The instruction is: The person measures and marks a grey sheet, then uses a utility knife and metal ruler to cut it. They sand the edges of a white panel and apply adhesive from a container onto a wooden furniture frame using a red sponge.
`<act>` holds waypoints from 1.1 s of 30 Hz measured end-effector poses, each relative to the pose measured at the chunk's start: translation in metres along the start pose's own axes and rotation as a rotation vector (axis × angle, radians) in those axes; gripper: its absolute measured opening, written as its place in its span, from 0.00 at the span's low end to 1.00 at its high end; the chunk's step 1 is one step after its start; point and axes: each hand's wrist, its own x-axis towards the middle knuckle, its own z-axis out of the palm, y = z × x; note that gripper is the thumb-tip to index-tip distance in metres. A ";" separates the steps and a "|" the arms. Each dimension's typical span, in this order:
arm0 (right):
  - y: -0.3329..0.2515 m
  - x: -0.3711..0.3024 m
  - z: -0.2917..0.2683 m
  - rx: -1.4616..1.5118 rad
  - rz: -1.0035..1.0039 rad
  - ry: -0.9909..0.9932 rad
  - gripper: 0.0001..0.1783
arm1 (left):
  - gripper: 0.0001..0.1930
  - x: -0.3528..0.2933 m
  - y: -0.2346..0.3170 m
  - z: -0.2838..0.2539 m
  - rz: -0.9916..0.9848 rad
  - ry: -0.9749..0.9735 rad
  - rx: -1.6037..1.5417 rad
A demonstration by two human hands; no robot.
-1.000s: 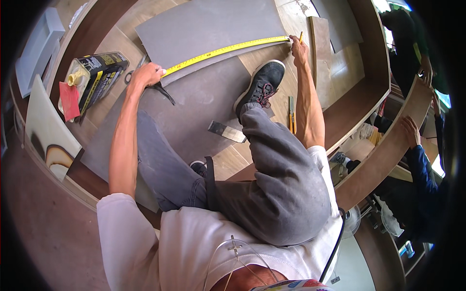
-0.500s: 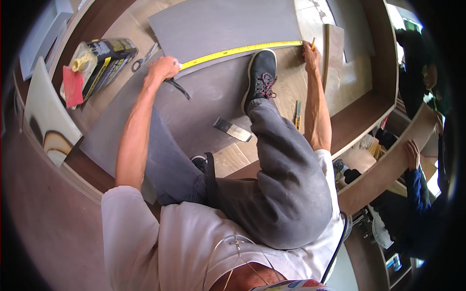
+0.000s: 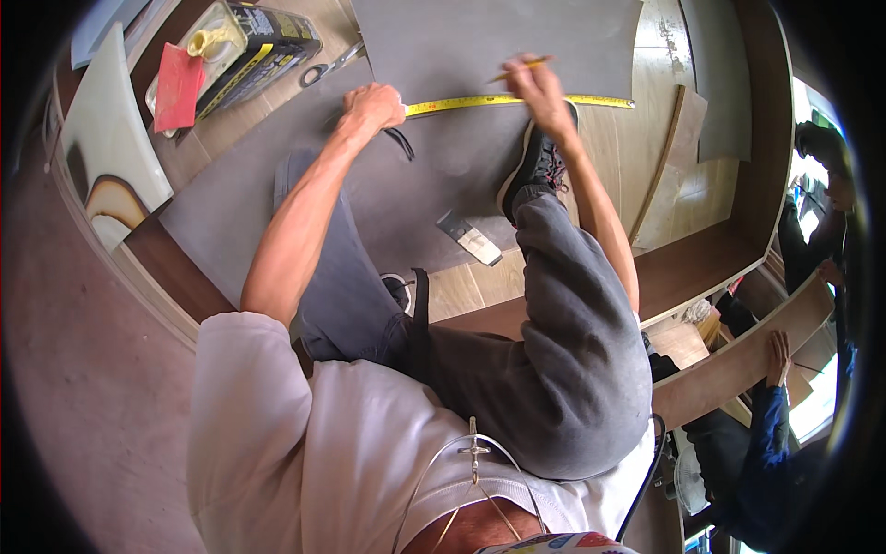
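My left hand (image 3: 373, 107) is closed around the case of a tape measure, which it mostly hides; a black strap (image 3: 401, 144) hangs below. The yellow blade of the tape measure (image 3: 452, 105) runs right across a grey sheet (image 3: 480, 42), ending just past the sheet's right edge. Slightly blurred, my right hand (image 3: 543, 100) pinches a pencil (image 3: 522, 69) over the sheet, above the blade's middle. Below the blade lies another grey sheet (image 3: 443, 175), with my right shoe (image 3: 528, 175) close to the tape. A flat scraper-like tool (image 3: 469, 237) rests on the lower sheet.
Scissors (image 3: 330, 65) lie beside a metal can (image 3: 268, 65) and a red scraper (image 3: 178, 88) at the left. A wooden strip (image 3: 669, 162) leans at the right, inside a brown cabinet frame (image 3: 711, 268). Another person's hand (image 3: 778, 358) holds a curved-looking brown board (image 3: 738, 355).
My right hand has left the tape's far end and moved left with the pencil, over the sheet. My left hand still holds the tape measure. The whole view has shifted.
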 end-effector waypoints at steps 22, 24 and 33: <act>0.015 0.026 0.080 -0.204 -0.169 -0.219 0.16 | 0.20 0.017 0.001 -0.002 -0.042 -0.023 -0.018; 0.013 0.026 0.084 -0.167 -0.181 -0.200 0.15 | 0.19 0.019 -0.002 0.000 -0.044 -0.026 -0.021; 0.009 0.027 0.082 -0.015 -0.156 -0.165 0.14 | 0.17 0.021 -0.004 -0.005 -0.042 -0.027 -0.007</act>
